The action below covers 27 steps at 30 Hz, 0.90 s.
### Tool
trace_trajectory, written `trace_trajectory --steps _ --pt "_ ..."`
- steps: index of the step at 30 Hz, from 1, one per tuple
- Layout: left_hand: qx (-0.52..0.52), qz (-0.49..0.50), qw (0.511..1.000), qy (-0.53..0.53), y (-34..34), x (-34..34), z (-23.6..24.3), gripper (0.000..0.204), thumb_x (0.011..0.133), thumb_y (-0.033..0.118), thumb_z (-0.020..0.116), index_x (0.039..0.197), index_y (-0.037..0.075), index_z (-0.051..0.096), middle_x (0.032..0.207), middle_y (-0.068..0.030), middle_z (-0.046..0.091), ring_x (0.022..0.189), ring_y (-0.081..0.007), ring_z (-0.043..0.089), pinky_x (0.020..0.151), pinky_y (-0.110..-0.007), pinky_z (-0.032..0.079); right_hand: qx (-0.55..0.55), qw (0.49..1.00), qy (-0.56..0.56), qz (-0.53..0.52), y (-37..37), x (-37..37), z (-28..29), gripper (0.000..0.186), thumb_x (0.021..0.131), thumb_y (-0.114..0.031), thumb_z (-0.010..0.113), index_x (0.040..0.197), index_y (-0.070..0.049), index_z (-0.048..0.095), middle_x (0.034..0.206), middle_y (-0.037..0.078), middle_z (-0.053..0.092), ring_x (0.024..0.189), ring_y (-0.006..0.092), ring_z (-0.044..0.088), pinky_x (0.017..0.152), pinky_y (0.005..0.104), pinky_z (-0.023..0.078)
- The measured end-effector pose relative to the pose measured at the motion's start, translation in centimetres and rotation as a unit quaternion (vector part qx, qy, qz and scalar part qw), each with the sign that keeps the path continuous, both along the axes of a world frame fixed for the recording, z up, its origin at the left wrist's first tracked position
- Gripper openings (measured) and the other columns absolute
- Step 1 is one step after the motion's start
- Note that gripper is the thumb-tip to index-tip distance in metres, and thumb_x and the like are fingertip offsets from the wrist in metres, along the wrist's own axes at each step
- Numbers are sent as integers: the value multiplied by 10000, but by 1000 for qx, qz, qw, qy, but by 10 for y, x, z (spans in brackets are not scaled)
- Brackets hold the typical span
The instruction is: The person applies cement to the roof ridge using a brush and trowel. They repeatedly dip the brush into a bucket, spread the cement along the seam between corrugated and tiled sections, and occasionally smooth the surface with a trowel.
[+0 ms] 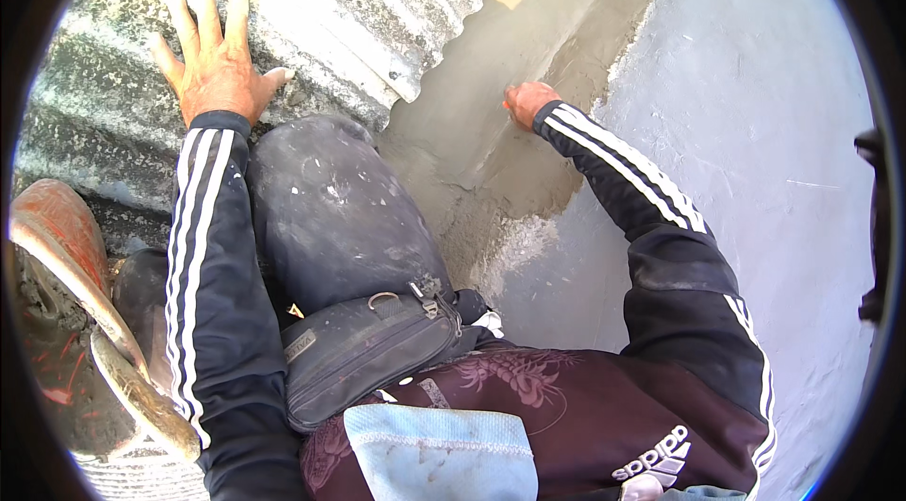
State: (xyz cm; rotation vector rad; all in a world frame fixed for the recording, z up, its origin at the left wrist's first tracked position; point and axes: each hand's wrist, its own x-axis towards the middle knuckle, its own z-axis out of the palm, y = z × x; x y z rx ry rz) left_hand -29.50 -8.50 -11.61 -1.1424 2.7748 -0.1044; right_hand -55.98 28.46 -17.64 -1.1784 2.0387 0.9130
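Observation:
My left hand (212, 76) is spread open on a weathered corrugated sheet (359, 1) at the upper left, fingers pointing away from me. My right hand (531, 103) is closed over a strip of wet grey mortar (552, 171) that runs between the sheet and a smooth grey surface (736, 95); whatever it may hold is hidden. My dark knee (321, 199), speckled with white, lies beside the corrugated sheet, and a black zipped bag (368, 359) sits at my waist.
At the lower left is a worn orange pan (52, 218) smeared with mortar, with a long, mortar-crusted item (142, 397) at its edge. The sheet's ragged wavy edge borders the mortar channel. A pale blue cloth (439, 459) hangs at my front.

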Motion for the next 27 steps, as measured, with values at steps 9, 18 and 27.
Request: trace_trajectory --steps 9,18,27 --pt "-4 0 1000 -17 -2 2 -3 1238 716 483 945 1686 393 181 1780 -50 109 1629 -371 79 1268 -673 112 -6 885 -181 -430 0 55 -18 350 904 -341 749 1004 -6 744 984 178 781 967 310 771 888 409 615" --pt "1 7 1000 -15 -1 1 -3 1248 707 484 952 1683 408 177 1781 -51 104 1633 -357 67 1277 -662 97 -107 984 119 -80 15 -83 15 292 949 -144 604 1217 -30 633 1033 228 762 1000 396 744 905 505 579" --pt "5 8 1000 -11 0 1 1 1229 701 459 959 1676 405 213 1782 -45 103 1634 -350 74 1279 -656 95 -38 985 -156 -61 12 48 7 331 882 -254 775 1112 -32 685 948 215 757 950 410 743 848 491 593"
